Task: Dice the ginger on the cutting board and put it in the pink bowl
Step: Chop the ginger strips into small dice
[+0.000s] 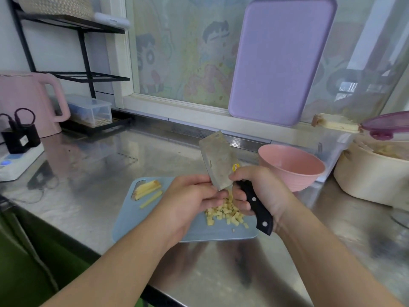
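Note:
A small blue cutting board [194, 231] lies on the steel counter. A heap of diced ginger [225, 214] sits on its right half, partly hidden by my hands. Ginger strips [147, 189] lie at the board's far left corner. My right hand [263, 191] grips the black handle of a small cleaver [219, 162], whose blade points up and away above the board. My left hand [190, 200] has its fingertips on the lower edge of the blade, above the dice. The pink bowl [292, 167] stands just right of the board, with nothing visible inside.
A cream pot [371, 176] with a purple lid [389, 124] above it stands at the right. A lilac board [281, 60] leans on the window. At the left are a pink kettle [28, 100], a clear box [93, 111], a black rack [84, 47] and a power strip [15, 160].

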